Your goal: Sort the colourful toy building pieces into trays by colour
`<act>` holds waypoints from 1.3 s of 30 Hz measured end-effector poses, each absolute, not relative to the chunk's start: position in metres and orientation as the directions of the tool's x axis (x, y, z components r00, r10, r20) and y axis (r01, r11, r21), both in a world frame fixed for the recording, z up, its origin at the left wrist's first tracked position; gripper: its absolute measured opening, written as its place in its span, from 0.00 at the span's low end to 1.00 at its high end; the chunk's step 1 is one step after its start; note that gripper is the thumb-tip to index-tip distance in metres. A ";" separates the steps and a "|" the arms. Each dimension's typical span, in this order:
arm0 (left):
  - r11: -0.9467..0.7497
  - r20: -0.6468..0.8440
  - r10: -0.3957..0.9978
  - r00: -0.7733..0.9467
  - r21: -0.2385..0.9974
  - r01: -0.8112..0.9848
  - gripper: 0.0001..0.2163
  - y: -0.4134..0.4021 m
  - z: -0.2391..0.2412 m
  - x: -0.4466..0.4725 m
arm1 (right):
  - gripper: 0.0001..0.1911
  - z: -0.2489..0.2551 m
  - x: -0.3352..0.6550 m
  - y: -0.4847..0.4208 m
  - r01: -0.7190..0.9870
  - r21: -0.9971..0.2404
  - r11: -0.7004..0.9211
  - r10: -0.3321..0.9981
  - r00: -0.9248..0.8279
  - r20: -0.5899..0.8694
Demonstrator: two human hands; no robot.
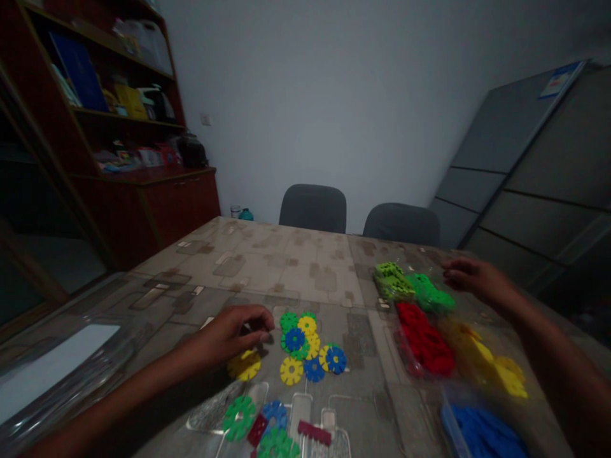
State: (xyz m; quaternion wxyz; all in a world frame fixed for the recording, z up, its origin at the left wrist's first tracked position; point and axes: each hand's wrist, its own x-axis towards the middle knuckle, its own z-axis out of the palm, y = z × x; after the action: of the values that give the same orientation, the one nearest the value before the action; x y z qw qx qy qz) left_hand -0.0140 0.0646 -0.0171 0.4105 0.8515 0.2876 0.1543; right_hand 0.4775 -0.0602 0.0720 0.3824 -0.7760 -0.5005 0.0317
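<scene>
My left hand (244, 327) hovers over the table just left of a small pile of plastic flower discs. Its fingers are curled, thumb apart, with nothing visible between them. In the pile are green discs (288, 321), yellow discs (291, 371) and blue discs (337, 360). Another yellow disc (244, 366) lies below that hand. My right hand (466, 277) is raised at the right, close to a bag of green pieces (429, 294). Its fingers are loosely bent and apart, and I see nothing in them.
Bags of lime-green pieces (394, 281), red pieces (424, 340) and yellow pieces (487, 362) lie right, above a clear box (451, 423) of blue pieces. Nearer are a green disc (239, 418) and a maroon toothed strip (314, 432). Clear plastic packaging (62, 362) lies left. Grey chairs (312, 207) stand behind.
</scene>
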 end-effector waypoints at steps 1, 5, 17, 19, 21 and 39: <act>-0.525 0.029 0.622 0.783 0.757 0.389 0.09 0.066 -0.015 -0.016 | 0.10 0.075 0.461 -0.065 0.749 -0.633 -0.195 0.826 0.473 0.305; -0.592 -0.044 0.609 0.792 0.639 0.491 0.10 0.070 -0.011 -0.026 | 0.17 0.074 0.356 -0.098 0.856 -0.509 -0.089 0.940 0.241 0.243; -0.683 -0.242 0.558 0.794 0.408 0.605 0.27 0.052 -0.011 -0.029 | 0.30 -0.006 0.199 -0.045 0.933 -0.358 -0.016 0.996 -0.018 -0.092; -0.688 -0.234 0.556 0.798 0.409 0.600 0.27 0.052 -0.013 -0.028 | 0.30 -0.011 0.201 -0.031 0.929 -0.370 -0.018 0.997 -0.010 -0.072; -0.689 -0.222 0.556 0.801 0.417 0.593 0.27 0.051 -0.012 -0.028 | 0.26 -0.014 0.202 -0.026 0.922 -0.387 0.001 0.997 -0.032 -0.074; -0.687 -0.236 0.527 0.816 0.447 0.573 0.20 0.043 0.002 -0.022 | 0.11 -0.011 0.198 -0.069 0.840 -0.529 0.125 0.974 -0.204 -0.095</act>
State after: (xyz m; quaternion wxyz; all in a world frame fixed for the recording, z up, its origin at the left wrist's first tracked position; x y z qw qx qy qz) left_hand -0.0218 0.0435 0.0024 0.2584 0.9172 0.3000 -0.0443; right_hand 0.1976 -0.0687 -0.0114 0.1386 -0.6154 -0.7370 0.2429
